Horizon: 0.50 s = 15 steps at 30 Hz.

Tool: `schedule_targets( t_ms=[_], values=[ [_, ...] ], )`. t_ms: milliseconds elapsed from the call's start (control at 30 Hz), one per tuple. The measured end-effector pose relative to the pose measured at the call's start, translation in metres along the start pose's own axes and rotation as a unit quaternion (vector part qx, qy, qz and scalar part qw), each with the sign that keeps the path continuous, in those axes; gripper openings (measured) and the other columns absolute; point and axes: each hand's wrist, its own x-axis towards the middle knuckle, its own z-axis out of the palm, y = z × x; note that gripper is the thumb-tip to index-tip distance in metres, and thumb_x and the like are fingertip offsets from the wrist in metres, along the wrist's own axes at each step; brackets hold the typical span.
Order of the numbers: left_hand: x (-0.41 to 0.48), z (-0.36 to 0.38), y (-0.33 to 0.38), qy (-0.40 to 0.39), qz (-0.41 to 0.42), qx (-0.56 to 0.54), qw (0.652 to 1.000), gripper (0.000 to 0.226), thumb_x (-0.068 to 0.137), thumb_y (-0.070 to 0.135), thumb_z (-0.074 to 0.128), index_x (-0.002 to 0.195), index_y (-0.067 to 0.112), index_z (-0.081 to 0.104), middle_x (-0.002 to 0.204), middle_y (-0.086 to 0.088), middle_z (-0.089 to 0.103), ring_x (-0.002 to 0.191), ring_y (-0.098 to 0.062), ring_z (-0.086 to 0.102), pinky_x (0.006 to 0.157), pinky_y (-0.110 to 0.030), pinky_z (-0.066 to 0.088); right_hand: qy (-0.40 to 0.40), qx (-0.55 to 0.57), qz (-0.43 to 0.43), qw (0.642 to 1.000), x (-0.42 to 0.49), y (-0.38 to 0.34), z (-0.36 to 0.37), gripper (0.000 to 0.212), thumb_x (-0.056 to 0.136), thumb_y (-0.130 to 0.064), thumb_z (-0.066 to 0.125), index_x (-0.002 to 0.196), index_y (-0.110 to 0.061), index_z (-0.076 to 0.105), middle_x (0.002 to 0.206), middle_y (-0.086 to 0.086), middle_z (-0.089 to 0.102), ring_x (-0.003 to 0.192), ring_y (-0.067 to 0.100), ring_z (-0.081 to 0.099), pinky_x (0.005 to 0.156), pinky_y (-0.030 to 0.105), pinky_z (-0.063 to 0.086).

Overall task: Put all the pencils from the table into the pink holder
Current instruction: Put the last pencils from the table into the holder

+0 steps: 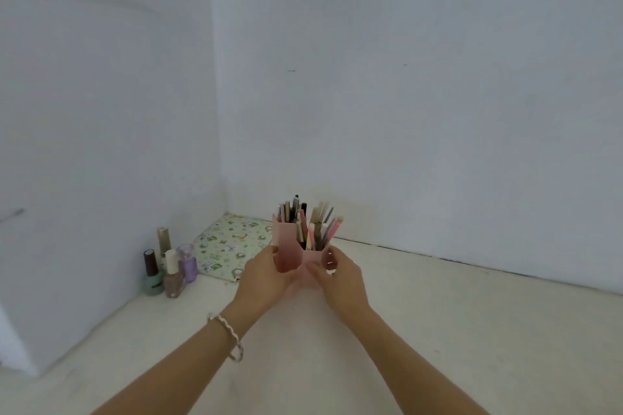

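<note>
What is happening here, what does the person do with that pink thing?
A person grips the pink holder with both hands, the left hand on one side and the right hand on the other, above a white table. Many pencils already stand upright in it. No loose pencil shows in this view. The hands hide its base, so I cannot tell whether it is lifted. Four small bottles and a patterned sheet sit in the corner.

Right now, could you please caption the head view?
The left hand and right hand hold the pink holder filled with pencils.
</note>
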Motion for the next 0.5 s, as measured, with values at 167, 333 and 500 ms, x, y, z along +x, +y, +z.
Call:
schedule_targets(
  t_ms=[167, 333, 500],
  values=[
    [0.045, 0.011, -0.003, 0.002, -0.009, -0.035, 0.999, 0.049, 0.075, 0.039, 0.076, 0.118, 0.021, 0.064, 0.106, 0.006, 0.07, 0.082, -0.006, 0.057, 0.063, -0.012, 0.039, 0.031, -0.019, -0.003, 0.999, 0.04, 0.006, 0.026, 0.02, 0.085, -0.032, 0.071, 0.085, -0.02, 0.054, 0.08, -0.01, 0.06, 0.072, 0.008, 0.053, 0.058, 0.011, 0.035],
    [0.074, 0.014, -0.015, 0.002, -0.026, -0.064, 0.998, 0.052, 0.073, 0.025, 0.08, 0.122, 0.016, 0.064, 0.104, 0.006, 0.068, 0.088, -0.009, 0.06, 0.068, -0.015, 0.042, 0.048, -0.058, -0.016, 0.997, 0.065, 0.017, 0.036, 0.022, 0.083, -0.035, 0.071, 0.084, -0.02, 0.054, 0.083, -0.005, 0.064, 0.077, 0.015, 0.056, 0.071, 0.029, 0.046],
    [0.073, 0.022, -0.016, 0.013, -0.038, -0.076, 0.996, 0.062, 0.073, 0.027, 0.081, 0.129, 0.014, 0.058, 0.116, 0.003, 0.066, 0.088, -0.006, 0.056, 0.066, -0.011, 0.039, 0.057, -0.056, -0.025, 0.997, 0.068, 0.024, 0.042, 0.022, 0.082, -0.034, 0.072, 0.084, -0.022, 0.054, 0.084, -0.007, 0.063, 0.08, 0.016, 0.057, 0.076, 0.03, 0.047]
  ],
)
